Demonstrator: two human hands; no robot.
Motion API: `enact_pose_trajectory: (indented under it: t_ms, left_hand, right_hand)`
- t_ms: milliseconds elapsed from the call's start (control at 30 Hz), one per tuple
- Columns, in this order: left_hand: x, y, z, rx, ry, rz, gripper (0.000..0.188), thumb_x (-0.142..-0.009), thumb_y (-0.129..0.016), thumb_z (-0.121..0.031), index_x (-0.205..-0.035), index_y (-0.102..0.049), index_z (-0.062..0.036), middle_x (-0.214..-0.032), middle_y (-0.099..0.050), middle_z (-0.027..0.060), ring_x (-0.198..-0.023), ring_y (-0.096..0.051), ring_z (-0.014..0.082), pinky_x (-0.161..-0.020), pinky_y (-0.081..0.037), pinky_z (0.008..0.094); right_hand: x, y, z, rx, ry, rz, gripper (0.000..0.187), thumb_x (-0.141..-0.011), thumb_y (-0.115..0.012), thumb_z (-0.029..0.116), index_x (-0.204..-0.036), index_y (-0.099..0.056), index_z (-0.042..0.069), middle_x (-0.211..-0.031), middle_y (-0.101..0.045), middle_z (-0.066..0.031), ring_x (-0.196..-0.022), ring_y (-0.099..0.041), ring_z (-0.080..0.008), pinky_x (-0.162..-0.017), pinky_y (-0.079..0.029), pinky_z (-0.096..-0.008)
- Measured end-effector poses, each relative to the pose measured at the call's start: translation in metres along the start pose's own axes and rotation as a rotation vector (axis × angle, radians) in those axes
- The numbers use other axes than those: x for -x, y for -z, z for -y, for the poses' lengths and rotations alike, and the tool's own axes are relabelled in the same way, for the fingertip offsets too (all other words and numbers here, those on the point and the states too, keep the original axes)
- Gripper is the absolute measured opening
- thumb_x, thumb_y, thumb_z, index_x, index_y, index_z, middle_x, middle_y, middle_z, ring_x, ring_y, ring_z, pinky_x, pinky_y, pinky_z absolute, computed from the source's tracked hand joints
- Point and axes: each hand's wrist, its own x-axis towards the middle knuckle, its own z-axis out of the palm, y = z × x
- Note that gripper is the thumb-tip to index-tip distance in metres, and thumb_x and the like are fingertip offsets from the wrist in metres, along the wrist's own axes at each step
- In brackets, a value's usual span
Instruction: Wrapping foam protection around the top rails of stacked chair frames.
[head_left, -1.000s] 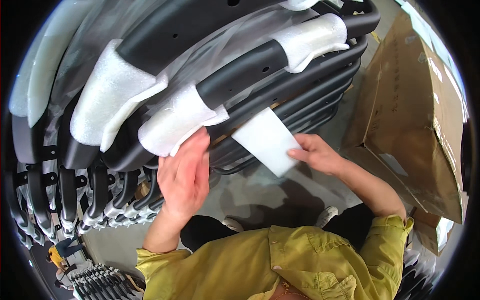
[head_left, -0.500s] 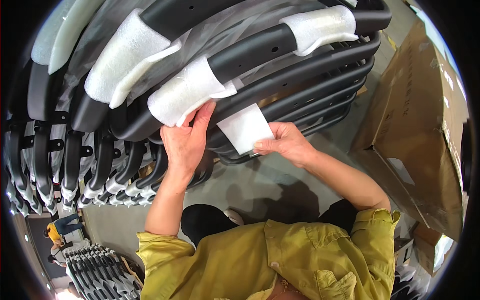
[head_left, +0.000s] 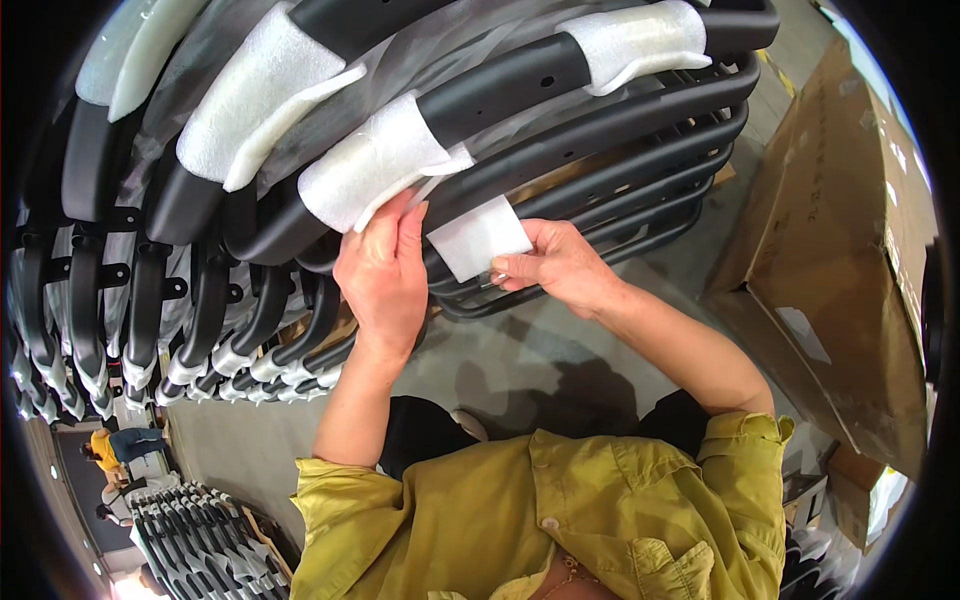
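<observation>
My left hand (head_left: 382, 285) is closed at the lower edge of a white foam wrap (head_left: 372, 165). Its fingertips are partly hidden under the wrap's flap, and a thin pale strip runs down to them. The wrap goes around a black bent metal tube (head_left: 505, 85). Lower and to the right, my right hand (head_left: 565, 265) pinches a small white foam sheet (head_left: 480, 240) by its right edge. Something small and shiny shows by the right thumb, too small to name. The sheet lies in front of the lower black tubes (head_left: 600, 180).
More foam wraps (head_left: 640, 45) cover other tubes in the stack. A big brown cardboard box (head_left: 820, 270) stands at the right. Tube ends with brackets (head_left: 205, 320) hang at the left. Further off, lower left, are another tube stack (head_left: 205, 535) and people (head_left: 120, 450).
Both hands have shifted slightly; the foam sheet has moved a little up and left with my right hand. A thin pale strip now shows near my left fingertips. The whole view has shifted slightly.
</observation>
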Motion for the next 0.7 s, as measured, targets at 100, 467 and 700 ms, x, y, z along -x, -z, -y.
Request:
enact_pose_trajectory:
  t_ms: [100,467,700]
  left_hand:
    - [0.008,0.003,-0.005,-0.181,-0.152,-0.055,0.023,-0.079,-0.056,-0.001,-0.102,-0.054,0.0017,-0.096,-0.06,0.0128,-0.083,-0.058,0.0211,-0.077,-0.044,0.0291]
    - [0.065,-0.016,-0.007,0.972,0.991,0.674,0.03,-0.085,-0.051,-0.026,-0.096,-0.054,0.0019,-0.082,-0.06,0.0064,-0.066,-0.053,0.0105,-0.058,-0.042,0.0222]
    - [0.068,-0.035,-0.014,0.986,1.068,0.553,0.027,-0.086,-0.052,-0.025,-0.083,-0.057,0.0014,-0.07,-0.059,0.0064,-0.057,-0.053,0.0111,-0.053,-0.042,0.0222]
  right_hand:
    - [0.002,0.002,0.0,-0.05,-0.013,0.021,0.022,-0.078,-0.06,0.013,-0.095,-0.056,0.0,-0.082,-0.06,-0.0061,-0.073,-0.058,-0.0114,-0.068,-0.048,-0.0236]
    - [0.038,0.027,-0.002,-0.079,-0.27,0.0,0.025,-0.08,-0.058,0.02,-0.097,-0.054,0.003,-0.085,-0.059,-0.0068,-0.077,-0.058,-0.014,-0.068,-0.048,-0.0269]
    - [0.089,0.047,0.006,0.322,0.057,-0.386,0.02,-0.081,-0.058,0.016,-0.097,-0.055,0.003,-0.076,-0.055,0.0001,-0.069,-0.051,-0.0062,-0.06,-0.043,-0.0207]
